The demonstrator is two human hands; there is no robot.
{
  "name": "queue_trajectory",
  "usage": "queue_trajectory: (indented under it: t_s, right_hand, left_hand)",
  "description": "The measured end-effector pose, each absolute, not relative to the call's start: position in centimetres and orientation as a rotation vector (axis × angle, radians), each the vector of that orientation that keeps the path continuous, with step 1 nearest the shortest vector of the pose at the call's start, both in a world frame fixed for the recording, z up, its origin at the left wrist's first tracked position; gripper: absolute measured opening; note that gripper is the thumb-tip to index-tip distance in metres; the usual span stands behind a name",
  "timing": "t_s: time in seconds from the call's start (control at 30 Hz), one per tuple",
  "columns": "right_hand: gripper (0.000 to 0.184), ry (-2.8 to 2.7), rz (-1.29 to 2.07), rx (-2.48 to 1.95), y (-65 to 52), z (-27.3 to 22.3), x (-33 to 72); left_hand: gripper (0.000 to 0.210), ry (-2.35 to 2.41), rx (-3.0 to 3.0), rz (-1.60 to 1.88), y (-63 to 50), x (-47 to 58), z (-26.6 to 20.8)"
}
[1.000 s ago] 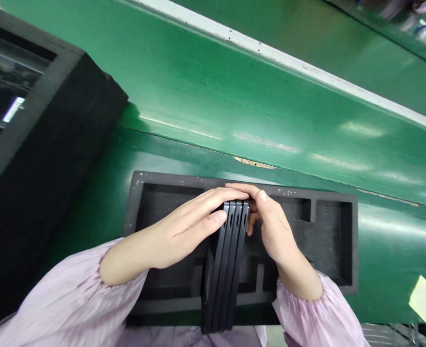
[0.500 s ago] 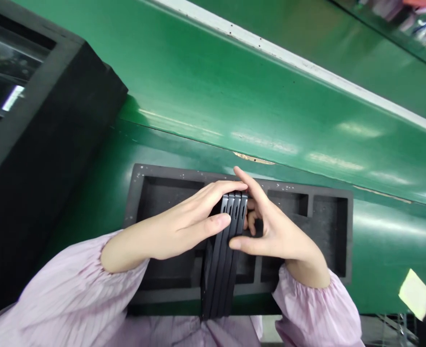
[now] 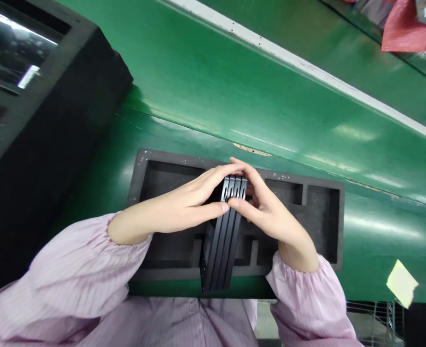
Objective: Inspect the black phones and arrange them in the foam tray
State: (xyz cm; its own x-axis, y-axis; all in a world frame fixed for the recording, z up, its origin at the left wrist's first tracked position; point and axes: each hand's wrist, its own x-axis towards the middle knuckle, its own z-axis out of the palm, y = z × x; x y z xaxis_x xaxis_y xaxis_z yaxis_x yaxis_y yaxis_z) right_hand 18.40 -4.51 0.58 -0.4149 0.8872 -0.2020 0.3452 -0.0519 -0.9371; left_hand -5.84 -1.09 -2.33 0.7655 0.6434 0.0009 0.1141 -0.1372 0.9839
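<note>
A stack of several slim dark panels (image 3: 222, 243), each with a small slot in its upper end, stands on edge between my hands, above the foam tray. My left hand (image 3: 184, 207) grips it from the left, fingers over the top end and thumb against the slotted end. From the right, my right hand (image 3: 270, 212) closes on the same stack, its thumb tip meeting my left thumb and its index finger crossing the left fingertips. The other right fingers are partly hidden behind the stack. Exactly what kind of panels these are I cannot tell.
The black foam tray (image 3: 339, 226) with several recesses lies on the green table (image 3: 372, 246). A tall black foam block (image 3: 71, 101) holding glossy dark pieces stands at left. Yellow paper (image 3: 402, 284) hangs at the front right edge; a red bag (image 3: 404, 29) lies at far right.
My right thumb has moved up onto the slotted end beside the left thumb, and the right hand has closed in on the stack. The whole view has shifted slightly.
</note>
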Motion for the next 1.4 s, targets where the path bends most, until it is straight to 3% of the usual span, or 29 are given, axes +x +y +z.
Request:
queue_trajectory:
  t_s: [0.17,0.27,0.37,0.57,0.8,0.97,1.13,1.2,1.33,1.4]
  right_hand:
    - [0.137,-1.860,1.680,-1.183,-5.0,0.8,19.6]
    - [0.156,-1.886,1.689,-1.201,-5.2,0.6,19.7]
    - [0.150,-1.864,1.684,-1.233,-5.3,0.6,19.5]
    - [0.078,-1.728,1.557,-1.312,-5.3,0.3,18.8]
    - [0.062,-1.763,1.159,-1.400,-5.4,-0.8,17.6]
    - [0.082,-1.837,1.160,-1.397,-4.9,-0.6,16.8]
    - [0.135,-1.829,1.175,-1.558,-8.3,-0.1,15.9]
    - [0.148,-1.910,1.170,-1.595,-11.4,0.3,15.4]
    - [0.164,-2.132,1.083,-1.624,-16.7,1.7,16.0]
    - [0.158,-2.222,1.157,-1.524,-17.5,2.9,17.2]
  left_hand:
    - [0.079,0.512,1.735,0.508,-1.1,-6.3,-2.2]
    - [0.078,0.528,1.752,0.503,-1.1,-6.3,-2.0]
    - [0.075,0.556,1.746,0.504,-1.1,-6.1,-1.8]
    - [0.055,0.656,1.637,0.582,-1.2,-5.3,-1.6]
    - [0.053,0.746,1.656,0.596,-0.7,-5.0,-1.9]
    - [0.056,0.736,1.668,0.608,-0.5,-4.8,-2.4]
    - [0.060,0.714,1.673,0.634,-0.4,-4.7,-2.4]
    - [0.060,0.696,1.673,0.648,-0.4,-4.7,-2.3]
    - [0.056,0.666,1.656,0.680,-0.3,-4.7,-2.4]
    - [0.056,0.658,1.639,0.706,-0.3,-4.7,-2.6]
